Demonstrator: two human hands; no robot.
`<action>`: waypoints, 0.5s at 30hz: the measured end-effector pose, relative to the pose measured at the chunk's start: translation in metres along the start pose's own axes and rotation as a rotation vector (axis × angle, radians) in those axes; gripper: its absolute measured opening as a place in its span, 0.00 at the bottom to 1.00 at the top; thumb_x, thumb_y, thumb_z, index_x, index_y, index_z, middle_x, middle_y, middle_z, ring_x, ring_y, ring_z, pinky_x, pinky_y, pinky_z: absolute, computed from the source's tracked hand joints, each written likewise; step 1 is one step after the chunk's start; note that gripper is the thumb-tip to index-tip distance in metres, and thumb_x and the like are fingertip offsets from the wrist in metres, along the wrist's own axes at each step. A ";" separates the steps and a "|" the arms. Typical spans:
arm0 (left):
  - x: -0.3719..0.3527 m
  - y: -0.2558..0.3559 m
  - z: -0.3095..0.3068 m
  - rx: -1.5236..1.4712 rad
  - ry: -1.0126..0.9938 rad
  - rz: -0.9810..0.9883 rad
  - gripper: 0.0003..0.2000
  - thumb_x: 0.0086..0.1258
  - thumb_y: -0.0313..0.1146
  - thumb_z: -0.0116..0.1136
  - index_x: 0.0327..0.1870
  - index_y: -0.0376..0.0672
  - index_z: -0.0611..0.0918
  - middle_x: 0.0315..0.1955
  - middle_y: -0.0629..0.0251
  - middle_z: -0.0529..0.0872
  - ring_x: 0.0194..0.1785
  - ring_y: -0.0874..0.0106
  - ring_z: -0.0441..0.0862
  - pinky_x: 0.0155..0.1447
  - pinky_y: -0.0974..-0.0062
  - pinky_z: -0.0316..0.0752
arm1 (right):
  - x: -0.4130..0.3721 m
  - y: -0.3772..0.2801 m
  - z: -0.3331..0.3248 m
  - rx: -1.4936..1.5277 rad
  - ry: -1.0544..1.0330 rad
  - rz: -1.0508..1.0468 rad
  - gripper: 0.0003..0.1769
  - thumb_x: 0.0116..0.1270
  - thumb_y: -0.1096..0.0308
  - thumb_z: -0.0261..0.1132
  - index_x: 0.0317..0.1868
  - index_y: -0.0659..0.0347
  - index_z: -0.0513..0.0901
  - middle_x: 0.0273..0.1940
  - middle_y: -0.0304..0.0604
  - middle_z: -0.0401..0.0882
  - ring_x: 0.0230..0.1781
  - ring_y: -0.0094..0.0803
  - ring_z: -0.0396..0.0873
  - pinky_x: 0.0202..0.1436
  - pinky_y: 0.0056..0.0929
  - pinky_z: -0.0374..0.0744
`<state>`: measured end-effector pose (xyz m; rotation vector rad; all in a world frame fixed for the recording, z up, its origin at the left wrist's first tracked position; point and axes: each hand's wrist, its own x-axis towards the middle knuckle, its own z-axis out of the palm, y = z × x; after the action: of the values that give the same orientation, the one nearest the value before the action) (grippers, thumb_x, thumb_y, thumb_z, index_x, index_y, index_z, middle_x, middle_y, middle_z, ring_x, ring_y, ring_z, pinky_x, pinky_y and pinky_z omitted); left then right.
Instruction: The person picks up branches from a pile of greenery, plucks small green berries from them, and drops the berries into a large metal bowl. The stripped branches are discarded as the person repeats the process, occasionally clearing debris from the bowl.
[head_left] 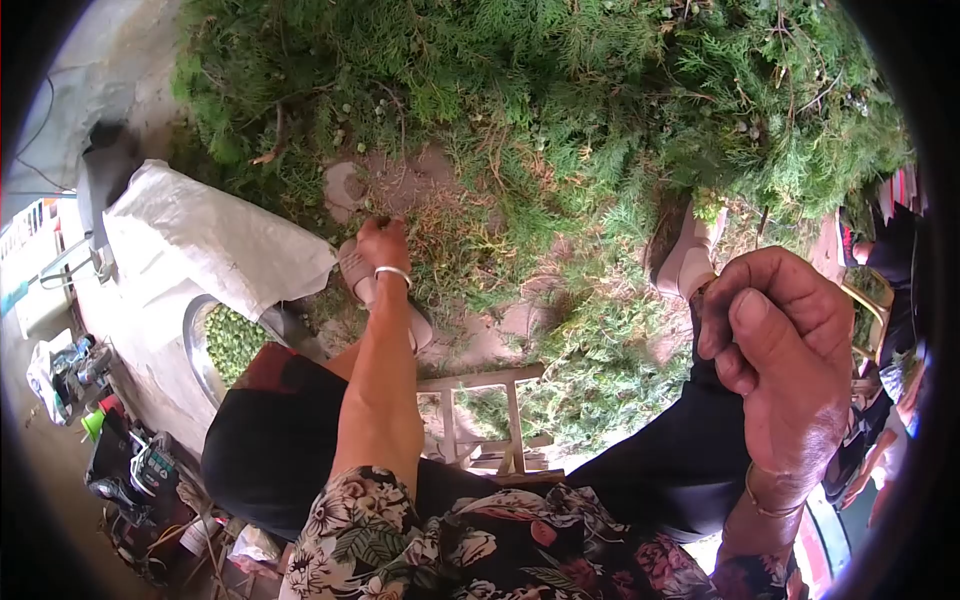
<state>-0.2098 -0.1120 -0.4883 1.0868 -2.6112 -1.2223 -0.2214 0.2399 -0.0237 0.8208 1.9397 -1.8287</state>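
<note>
My left hand reaches down beside my left shoe, a white bangle on its wrist. Its fingers are curled in, and whatever they may hold is hidden. My right hand is raised close to the camera at the right, thumb against the bent fingers. Nothing can be made out between them. Green conifer branches with small round cones lie in a heap across the ground ahead. To the left, a metal basin holds many small green cones.
A white sack partly overlaps the basin. Between my legs is a wooden stool frame. Tools and cluttered gear lie at the lower left. Other people's legs show at the right edge.
</note>
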 end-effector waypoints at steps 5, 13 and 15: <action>-0.003 0.013 0.006 0.100 -0.062 0.067 0.07 0.56 0.26 0.64 0.31 0.31 0.82 0.17 0.62 0.80 0.18 0.71 0.78 0.22 0.75 0.71 | 0.004 -0.001 0.004 -0.001 -0.014 0.041 0.12 0.65 0.65 0.62 0.36 0.67 0.77 0.25 0.40 0.77 0.19 0.14 0.69 0.18 0.10 0.60; -0.014 0.056 -0.026 -0.284 -0.284 -0.179 0.03 0.60 0.23 0.62 0.30 0.33 0.81 0.17 0.64 0.79 0.16 0.75 0.75 0.19 0.78 0.67 | 0.007 0.003 0.013 -0.020 -0.033 0.046 0.12 0.65 0.64 0.63 0.36 0.67 0.77 0.25 0.40 0.77 0.20 0.14 0.69 0.18 0.09 0.62; -0.010 0.081 -0.041 -0.446 -0.205 -0.385 0.03 0.61 0.23 0.61 0.29 0.34 0.80 0.16 0.67 0.78 0.16 0.77 0.73 0.18 0.80 0.64 | 0.007 0.004 0.014 -0.023 -0.030 0.050 0.12 0.65 0.64 0.63 0.36 0.67 0.77 0.25 0.40 0.77 0.20 0.14 0.69 0.18 0.09 0.62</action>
<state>-0.2352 -0.0967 -0.4015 1.4629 -2.1342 -1.9681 -0.2266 0.2273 -0.0324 0.8225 1.9009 -1.7762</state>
